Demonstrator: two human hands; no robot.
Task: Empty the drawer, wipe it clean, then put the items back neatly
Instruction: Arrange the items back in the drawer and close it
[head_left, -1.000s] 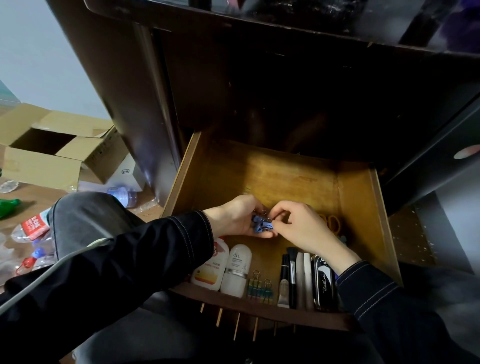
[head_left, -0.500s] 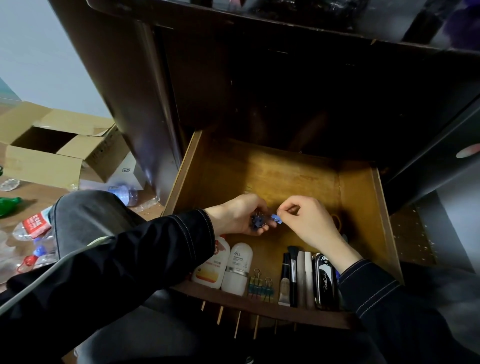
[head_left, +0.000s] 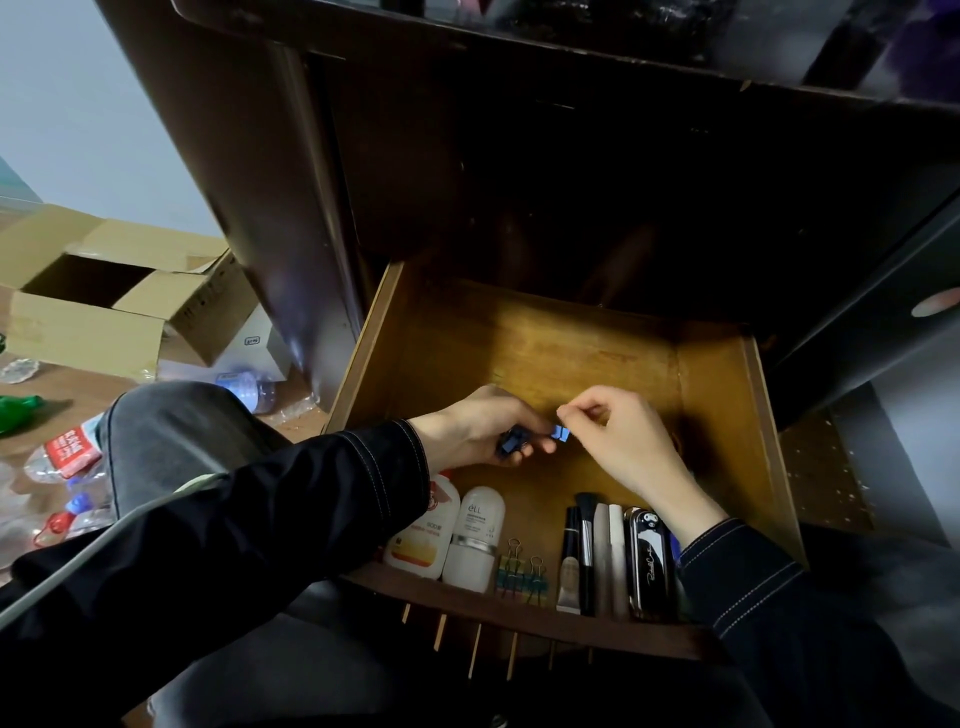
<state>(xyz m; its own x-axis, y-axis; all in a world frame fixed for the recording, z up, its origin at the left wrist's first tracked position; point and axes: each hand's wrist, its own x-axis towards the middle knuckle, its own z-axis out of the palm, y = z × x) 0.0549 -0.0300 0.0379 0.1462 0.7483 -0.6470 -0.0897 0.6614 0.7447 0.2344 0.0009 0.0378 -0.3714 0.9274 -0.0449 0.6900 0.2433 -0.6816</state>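
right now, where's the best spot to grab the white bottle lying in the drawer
Probably its rounded far end, from above: the white bottle lies flat, cap toward the drawer front, the lotion close on one side and clips by the cap, so the far end is freest.

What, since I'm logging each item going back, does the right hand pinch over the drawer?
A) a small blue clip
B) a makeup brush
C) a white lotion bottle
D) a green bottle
A: the right hand pinches a small blue clip in its fingertips over the drawer; the left hand holds darker clips, and the brush and white bottle lie at the drawer's front.
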